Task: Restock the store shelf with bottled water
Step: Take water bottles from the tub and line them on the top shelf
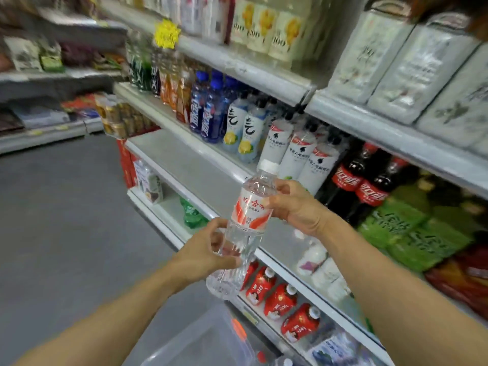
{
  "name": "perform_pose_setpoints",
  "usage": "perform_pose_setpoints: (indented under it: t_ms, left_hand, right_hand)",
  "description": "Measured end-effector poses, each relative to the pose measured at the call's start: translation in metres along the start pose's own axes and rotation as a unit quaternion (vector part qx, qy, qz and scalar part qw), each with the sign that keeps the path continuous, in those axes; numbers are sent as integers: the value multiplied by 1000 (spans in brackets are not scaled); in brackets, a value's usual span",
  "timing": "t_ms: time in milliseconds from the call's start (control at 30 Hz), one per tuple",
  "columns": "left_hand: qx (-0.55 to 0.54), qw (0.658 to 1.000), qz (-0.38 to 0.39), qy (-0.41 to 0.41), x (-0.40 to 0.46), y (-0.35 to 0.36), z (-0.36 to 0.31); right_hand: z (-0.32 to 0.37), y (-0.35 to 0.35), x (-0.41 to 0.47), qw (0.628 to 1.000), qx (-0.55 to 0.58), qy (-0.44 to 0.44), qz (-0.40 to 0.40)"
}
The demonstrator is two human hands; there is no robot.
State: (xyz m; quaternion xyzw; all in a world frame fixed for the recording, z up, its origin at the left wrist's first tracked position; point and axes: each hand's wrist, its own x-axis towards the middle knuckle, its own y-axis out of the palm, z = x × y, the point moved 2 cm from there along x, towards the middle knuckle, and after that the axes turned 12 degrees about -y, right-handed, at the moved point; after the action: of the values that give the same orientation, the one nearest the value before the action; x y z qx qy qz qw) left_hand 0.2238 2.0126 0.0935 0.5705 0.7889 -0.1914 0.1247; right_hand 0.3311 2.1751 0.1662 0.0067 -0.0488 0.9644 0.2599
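Observation:
A clear water bottle with a red and white label and a white cap is held upright, slightly tilted, in front of the shelving. My left hand grips its lower part from the left. My right hand grips its upper part by the label from the right. Behind the bottle runs a grey shelf board with a bare stretch.
Rows of drinks fill the shelf above: blue bottles, white bottles, cola bottles. Red pouches lie on the lower shelf. A clear plastic bin stands below my arms. Green packets sit at right. Grey floor spreads left.

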Motion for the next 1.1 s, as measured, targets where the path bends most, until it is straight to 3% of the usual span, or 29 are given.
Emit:
perform_pose_setpoints:
  t_ms: [233, 400, 500, 600, 767, 967, 1100]
  left_hand:
    - [24, 995, 18, 93, -29, 21, -116]
    - [43, 985, 16, 165, -46, 51, -197]
    - [36, 979, 25, 201, -54, 74, -246]
    - [19, 975, 27, 219, -58, 98, -290]
    - [8, 962, 42, 270, -67, 142, -355]
    - [6, 945, 52, 322, -68, 197, -422]
    - [-1, 937, 60, 343, -67, 229, -455]
  right_hand:
    - [121, -31, -47, 988, -79, -92, -91]
    - [202, -60, -95, 955, -188, -151, -172]
    - [242, -87, -132, 898, -317, -178, -246]
    - [276, -121, -168, 801, -468, -178, -330]
    - [309, -182, -217, 670, -574, -165, -440]
    - [325, -265, -256, 592, -614, -103, -511]
    - [327, -305, -264, 576, -633, -80, -510]
